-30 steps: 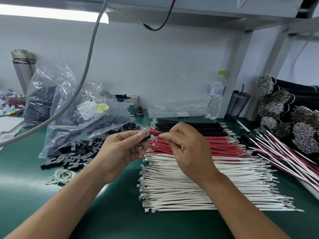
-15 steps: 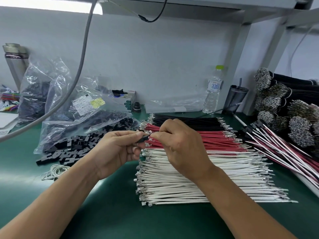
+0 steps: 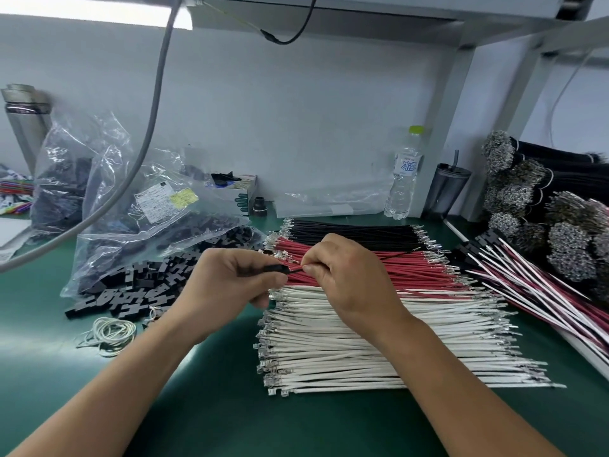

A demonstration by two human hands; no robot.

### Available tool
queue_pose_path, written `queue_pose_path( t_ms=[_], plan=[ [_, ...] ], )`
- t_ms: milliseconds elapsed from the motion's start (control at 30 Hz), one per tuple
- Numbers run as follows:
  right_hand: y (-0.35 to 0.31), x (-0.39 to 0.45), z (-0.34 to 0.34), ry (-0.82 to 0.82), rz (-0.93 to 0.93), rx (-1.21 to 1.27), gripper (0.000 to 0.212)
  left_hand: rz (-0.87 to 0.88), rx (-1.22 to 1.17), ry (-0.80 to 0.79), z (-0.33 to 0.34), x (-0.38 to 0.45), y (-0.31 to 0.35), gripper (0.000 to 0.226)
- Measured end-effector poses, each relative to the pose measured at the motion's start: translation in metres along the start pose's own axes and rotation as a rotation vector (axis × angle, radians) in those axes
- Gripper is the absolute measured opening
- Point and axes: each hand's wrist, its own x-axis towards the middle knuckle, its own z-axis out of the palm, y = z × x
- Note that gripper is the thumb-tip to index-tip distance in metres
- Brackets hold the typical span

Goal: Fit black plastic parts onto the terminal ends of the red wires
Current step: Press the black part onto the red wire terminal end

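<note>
My left hand [image 3: 227, 285] grips a small black plastic part [image 3: 274, 268] between thumb and fingers. My right hand [image 3: 346, 278] pinches one thin wire [image 3: 295, 270] close to its end, and that end meets the black part. The wire's tail [image 3: 398, 253] runs up and right over the pile; it looks dark. Both hands hover above the red wires [image 3: 415, 272], which lie in a flat stack between black wires [image 3: 356, 232] behind and white wires [image 3: 379, 341] in front. Loose black plastic parts [image 3: 138, 285] are heaped on the green mat to the left.
Clear plastic bags of black parts [image 3: 148, 219] stand behind the heap, and rubber bands [image 3: 110, 331] lie in front of it. Wires with black parts fitted [image 3: 543, 285] fan out on the right, below bundled wires [image 3: 560, 232]. A water bottle [image 3: 405, 173] and a dark cup [image 3: 449, 189] stand at the back. A grey cable [image 3: 155, 110] hangs on the left.
My right hand has drawn one wire out of the stack and brought its end to the black part in my left hand. Both hands stayed over the red wires.
</note>
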Motion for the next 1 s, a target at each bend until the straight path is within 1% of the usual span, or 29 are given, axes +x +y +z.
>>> queue_pose_path(
  t_ms=[100,267,367,433,467,500,533,600,633,667,733,867,933,1000],
  plan=[
    [-0.007,-0.002,0.002,0.004,-0.023,0.041,0.006,-0.023,-0.065,0.009,-0.001,0.0,0.001,0.021],
    [-0.004,-0.007,-0.004,-0.014,-0.037,0.06,0.006,-0.005,-0.08,-0.026,0.0,-0.001,0.001,0.019],
    [0.0,-0.013,-0.016,0.058,-0.038,-0.099,0.006,-0.014,-0.072,-0.048,0.006,0.001,0.0,0.019],
    [-0.004,-0.016,-0.021,0.126,-0.091,-0.201,0.004,-0.025,-0.079,-0.033,0.007,0.001,-0.002,0.019],
    [-0.006,-0.017,-0.022,0.13,-0.118,-0.218,0.006,-0.027,-0.084,-0.019,0.006,0.0,-0.003,0.019],
    [-0.006,-0.02,-0.022,0.09,-0.123,-0.207,0.008,-0.026,-0.086,0.0,0.004,0.0,-0.003,0.019],
    [-0.006,-0.023,-0.02,0.005,-0.099,-0.176,0.01,-0.019,-0.086,0.02,0.002,0.0,-0.003,0.019],
    [-0.006,-0.029,-0.015,-0.226,0.012,-0.097,0.017,-0.005,-0.091,0.051,0.0,0.002,-0.002,0.018],
    [-0.005,-0.03,-0.012,-0.313,0.065,-0.068,0.018,-0.001,-0.092,0.058,-0.001,0.002,-0.003,0.018],
    [-0.004,-0.03,-0.01,-0.358,0.099,-0.047,0.017,0.001,-0.089,0.056,-0.001,0.003,-0.003,0.018],
    [-0.004,-0.028,-0.009,-0.382,0.128,0.003,0.012,-0.003,-0.08,0.045,-0.001,0.003,-0.005,0.019],
    [-0.002,-0.028,-0.008,-0.432,0.14,0.027,0.012,-0.003,-0.083,0.064,-0.002,0.003,-0.006,0.018],
    [-0.002,-0.029,-0.008,-0.417,0.14,0.037,0.014,-0.002,-0.086,0.076,-0.002,0.004,-0.007,0.015],
    [0.001,-0.028,-0.011,-0.358,0.161,0.12,0.013,-0.008,-0.102,0.087,-0.004,0.004,-0.007,0.015]
  ],
)
